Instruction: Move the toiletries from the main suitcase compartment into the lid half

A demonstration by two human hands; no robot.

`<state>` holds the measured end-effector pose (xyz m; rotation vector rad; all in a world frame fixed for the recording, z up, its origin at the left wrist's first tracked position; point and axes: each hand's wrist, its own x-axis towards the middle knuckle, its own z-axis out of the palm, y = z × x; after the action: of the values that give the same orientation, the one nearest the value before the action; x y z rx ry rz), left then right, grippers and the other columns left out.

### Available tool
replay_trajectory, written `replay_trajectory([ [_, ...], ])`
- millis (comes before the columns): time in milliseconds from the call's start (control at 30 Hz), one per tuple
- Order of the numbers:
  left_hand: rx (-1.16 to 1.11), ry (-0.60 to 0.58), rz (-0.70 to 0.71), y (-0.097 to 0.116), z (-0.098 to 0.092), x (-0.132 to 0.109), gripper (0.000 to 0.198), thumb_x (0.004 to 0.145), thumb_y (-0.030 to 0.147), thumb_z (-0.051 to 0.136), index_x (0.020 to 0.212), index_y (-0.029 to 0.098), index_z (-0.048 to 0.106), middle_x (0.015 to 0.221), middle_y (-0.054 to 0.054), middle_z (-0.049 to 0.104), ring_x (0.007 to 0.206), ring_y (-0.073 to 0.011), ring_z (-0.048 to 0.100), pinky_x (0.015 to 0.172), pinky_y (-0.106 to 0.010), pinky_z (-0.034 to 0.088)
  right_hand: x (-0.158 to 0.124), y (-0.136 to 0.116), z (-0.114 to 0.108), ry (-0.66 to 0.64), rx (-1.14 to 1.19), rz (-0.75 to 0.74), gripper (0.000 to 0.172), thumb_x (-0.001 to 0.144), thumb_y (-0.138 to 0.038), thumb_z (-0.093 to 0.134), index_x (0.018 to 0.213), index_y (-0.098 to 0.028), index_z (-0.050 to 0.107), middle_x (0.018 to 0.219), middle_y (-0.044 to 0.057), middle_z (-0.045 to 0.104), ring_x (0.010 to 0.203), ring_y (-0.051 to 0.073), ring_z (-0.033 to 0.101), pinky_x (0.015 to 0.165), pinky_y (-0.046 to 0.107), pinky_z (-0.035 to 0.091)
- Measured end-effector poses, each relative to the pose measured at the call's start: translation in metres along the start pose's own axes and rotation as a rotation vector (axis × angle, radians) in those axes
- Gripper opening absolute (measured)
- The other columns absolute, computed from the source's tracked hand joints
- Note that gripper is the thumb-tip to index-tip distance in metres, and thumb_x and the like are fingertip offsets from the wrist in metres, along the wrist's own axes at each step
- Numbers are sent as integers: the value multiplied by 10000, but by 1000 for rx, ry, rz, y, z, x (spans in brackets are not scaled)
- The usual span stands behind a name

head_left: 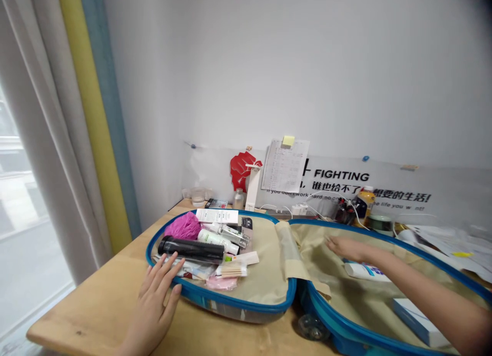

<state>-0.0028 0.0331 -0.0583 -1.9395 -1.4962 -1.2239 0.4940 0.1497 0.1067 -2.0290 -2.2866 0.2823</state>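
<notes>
An open suitcase point(257, 309) with blue edging and beige lining lies on the table. My left hand point(159, 287) is open, its fingers spread over the near-left rim, fingertips by a black cylinder point(194, 250). Around the cylinder in the left half are a bright pink mesh bath puff point(183, 227), a white box point(217, 216), a white tube point(215, 239), a clear bottle point(236, 235), cotton swabs point(231, 269) and a pink packet point(222, 283). My right hand point(342, 247) hovers over the right half, its fingers blurred. Beneath that forearm lie a white tube point(363, 271) and a blue-and-white box point(418, 320).
The wooden table point(88, 305) extends to the left near a curtain point(90, 115). Behind the suitcase stand a white lamp point(252, 188), a small glass bottle point(238, 198), a power strip point(300, 209) with cables and a yellow bottle point(365, 205). Papers point(446, 243) lie at right.
</notes>
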Motion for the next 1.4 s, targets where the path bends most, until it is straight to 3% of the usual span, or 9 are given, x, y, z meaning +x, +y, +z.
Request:
replay_trajectory([
  [167, 0, 12, 8, 1, 1, 0, 459, 1012, 320, 461, 1468, 337, 511, 1511, -35, 579, 1507, -246, 393, 1277, -493, 259, 17, -64, -24, -141, 136, 13, 416, 1077, -500, 386, 1097, -147, 605, 779, -26, 584, 575, 75, 517, 561, 231, 487],
  [367, 12, 1, 13, 0, -1, 0, 469, 1008, 310, 475, 1476, 333, 507, 1521, -37, 572, 1504, -248, 399, 1268, -492, 281, 46, -154, 0, -361, 146, -2, 349, 1001, -481, 582, 1108, -154, 642, 978, 32, 665, 785, 124, 634, 705, 299, 570],
  [500, 32, -6, 20, -1, 0, -1, 469, 1009, 302, 471, 1475, 334, 510, 1511, -40, 582, 1480, -253, 438, 1264, -505, 288, 57, -173, 10, -369, 128, 20, 347, 984, -448, 619, 1168, -155, 637, 1085, 57, 669, 900, 158, 658, 788, 350, 589],
  [633, 35, 0, 18, -2, 2, -1, 474, 1006, 308, 466, 1478, 333, 505, 1517, -45, 575, 1488, -261, 426, 1267, -513, 279, 59, -143, -14, -225, 153, 2, 365, 999, -450, 593, 1231, -170, 617, 1136, 67, 663, 924, 161, 658, 808, 357, 591],
  [800, 44, -3, 37, -2, 1, -1, 479, 1011, 308, 450, 1489, 317, 476, 1520, -54, 567, 1506, -258, 394, 1268, -515, 270, 46, -48, -49, -97, 33, 83, 353, 1001, -435, 593, 1229, -167, 613, 1125, 63, 661, 909, 157, 655, 796, 349, 589],
  [933, 49, 9, 49, -1, 1, -1, 464, 1015, 303, 448, 1477, 316, 482, 1519, -44, 567, 1516, -240, 375, 1283, -490, 235, 24, 33, -35, -127, -171, 173, 264, 981, -398, 631, 1121, -177, 659, 1138, 63, 668, 972, 169, 648, 865, 369, 578],
  [1033, 43, 11, 52, -2, 2, -2, 471, 1014, 299, 448, 1483, 325, 476, 1529, -34, 556, 1515, -234, 374, 1283, -481, 236, 11, 73, -11, -142, -283, 198, 253, 973, -391, 644, 1125, -190, 665, 1181, 71, 664, 1043, 185, 644, 926, 401, 563],
  [1200, 49, 5, 56, -3, 2, -1, 487, 1013, 292, 452, 1500, 321, 452, 1522, -44, 559, 1540, -234, 325, 1272, -474, 257, 10, 100, 15, -91, -337, 144, 283, 951, -368, 677, 1153, -172, 659, 1213, 77, 656, 1117, 215, 634, 969, 438, 548],
  [1400, 56, 6, 71, -1, 0, 1, 501, 1020, 274, 433, 1519, 321, 423, 1523, -44, 555, 1543, -207, 313, 1273, -457, 253, 17, 99, 20, -108, -399, 121, 257, 962, -356, 664, 1164, -197, 664, 1239, 78, 654, 1128, 208, 633, 981, 426, 546],
])
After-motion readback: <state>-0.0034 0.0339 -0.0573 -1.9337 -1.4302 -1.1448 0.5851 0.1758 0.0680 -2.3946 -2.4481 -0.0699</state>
